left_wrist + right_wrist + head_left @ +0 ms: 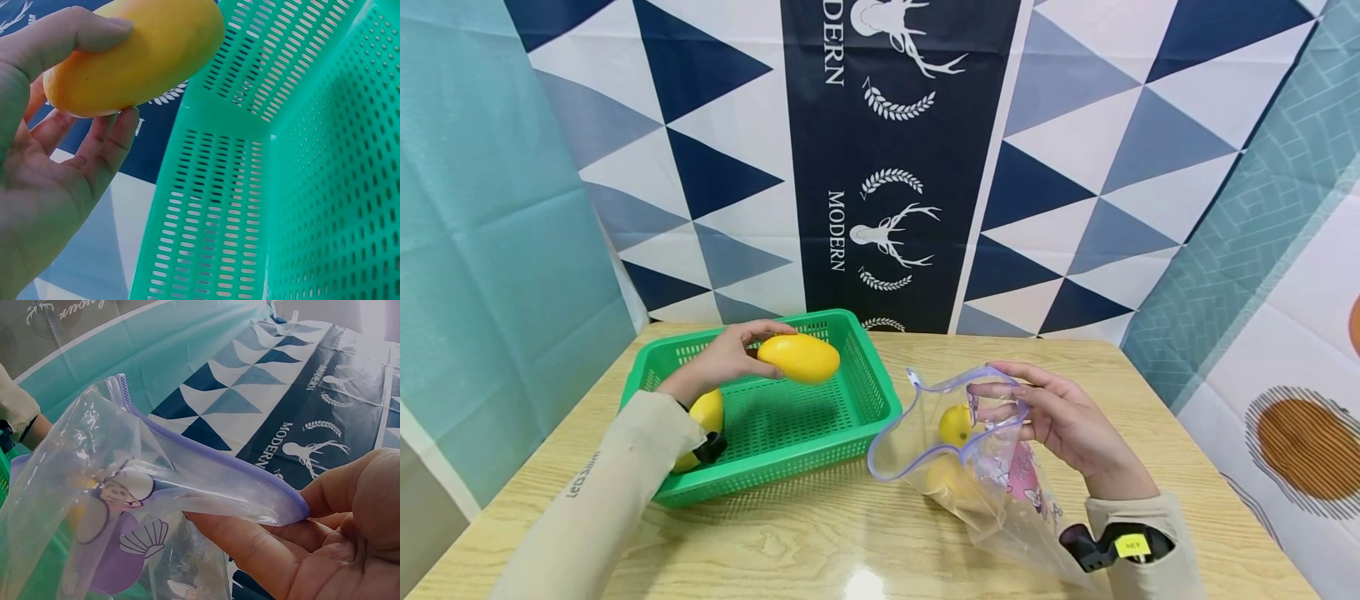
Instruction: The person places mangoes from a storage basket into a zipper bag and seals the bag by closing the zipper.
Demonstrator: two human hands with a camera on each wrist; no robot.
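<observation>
My left hand (718, 367) grips a yellow mango (801, 358), thumb on one side and fingers on the other, over the green basket (775, 471). In the left wrist view the mango (140, 56) is clear of the basket wall. To the right, my right hand (1078, 429) holds the purple-edged rim of a clear zip bag (1000, 525), pinched between thumb and fingers in the right wrist view. The bag's mouth gapes toward the basket. Inside it lie a lemon (955, 425) and a larger yellow-orange fruit (951, 482), blurred by the plastic.
More yellow fruit (707, 410) lies at the basket's left end, partly hidden by my left forearm and its wrist camera. Basket and bag both rest on a light wooden table (760, 542). A patterned cloth (887, 167) hangs behind the table's back edge.
</observation>
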